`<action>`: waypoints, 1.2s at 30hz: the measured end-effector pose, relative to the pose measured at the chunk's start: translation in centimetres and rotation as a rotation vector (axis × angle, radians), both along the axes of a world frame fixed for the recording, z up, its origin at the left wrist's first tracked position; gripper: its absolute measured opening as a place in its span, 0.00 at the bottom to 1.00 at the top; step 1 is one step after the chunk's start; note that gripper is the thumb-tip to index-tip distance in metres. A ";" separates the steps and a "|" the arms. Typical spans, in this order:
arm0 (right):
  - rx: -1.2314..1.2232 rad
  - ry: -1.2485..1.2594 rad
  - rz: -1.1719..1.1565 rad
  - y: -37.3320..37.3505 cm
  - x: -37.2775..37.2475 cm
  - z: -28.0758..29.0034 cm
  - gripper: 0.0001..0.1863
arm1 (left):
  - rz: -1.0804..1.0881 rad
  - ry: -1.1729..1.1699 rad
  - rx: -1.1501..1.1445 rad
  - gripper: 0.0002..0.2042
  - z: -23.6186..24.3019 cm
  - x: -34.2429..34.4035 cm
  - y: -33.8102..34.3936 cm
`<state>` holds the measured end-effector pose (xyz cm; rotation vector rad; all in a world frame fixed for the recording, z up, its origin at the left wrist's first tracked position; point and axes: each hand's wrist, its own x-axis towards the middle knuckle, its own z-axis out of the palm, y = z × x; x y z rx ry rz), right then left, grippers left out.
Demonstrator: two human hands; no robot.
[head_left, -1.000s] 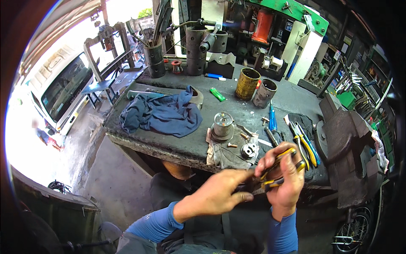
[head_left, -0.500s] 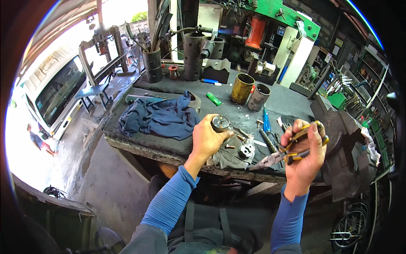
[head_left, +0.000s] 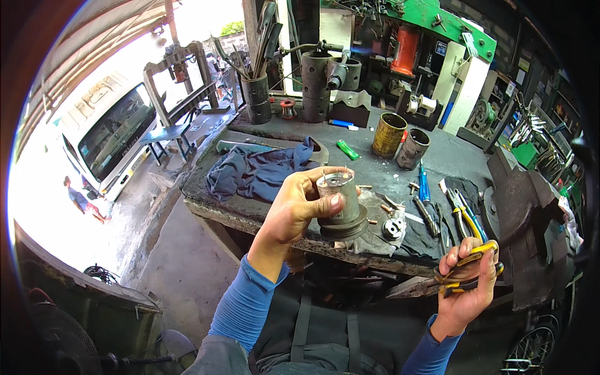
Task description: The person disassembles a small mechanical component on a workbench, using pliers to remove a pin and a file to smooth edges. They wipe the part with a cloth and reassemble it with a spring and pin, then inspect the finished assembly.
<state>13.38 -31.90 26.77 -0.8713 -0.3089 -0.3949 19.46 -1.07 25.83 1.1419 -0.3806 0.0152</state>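
Observation:
My left hand (head_left: 290, 206) grips a grey metal cylinder (head_left: 337, 201) with a wide round base and thin pins on top, lifted over the bench's near part. My right hand (head_left: 467, 278) holds yellow-and-black pliers (head_left: 476, 255) low at the bench's right front edge. Beneath the cylinder, a dirty pale rag (head_left: 381, 244) bears small brass pieces and a round metal part with holes (head_left: 392, 229). More pliers (head_left: 470, 222), a blue screwdriver (head_left: 424, 184) and dark tools lie to its right.
On the bench (head_left: 244, 222) are a blue cloth (head_left: 244, 175), yellow can (head_left: 387, 136), grey can (head_left: 412, 150), green packet (head_left: 347, 150) and upright steel tubes (head_left: 315, 90). A heavy dark metal piece (head_left: 531, 225) stands right. Outside left, a white vehicle (head_left: 109, 131) and a person (head_left: 80, 200).
My left hand has left the pliers and taken hold of the cylinder, now raised and tipped upright from the rag. My right hand, still with pliers, has moved right and down since half a second ago.

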 end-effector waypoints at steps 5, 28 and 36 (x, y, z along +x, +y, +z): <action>-0.023 -0.023 0.014 -0.1 -0.4 -0.4 0.15 | -0.142 0.033 -0.101 0.37 -0.6 -1.3 -0.4; -0.324 -0.301 0.326 3.5 9.0 7.2 0.29 | 0.138 -0.143 0.552 0.34 -6.1 -0.6 -5.5; -0.379 -0.188 0.366 7.7 11.4 7.1 0.28 | 0.278 -0.113 0.289 0.31 -9.1 -1.5 -7.2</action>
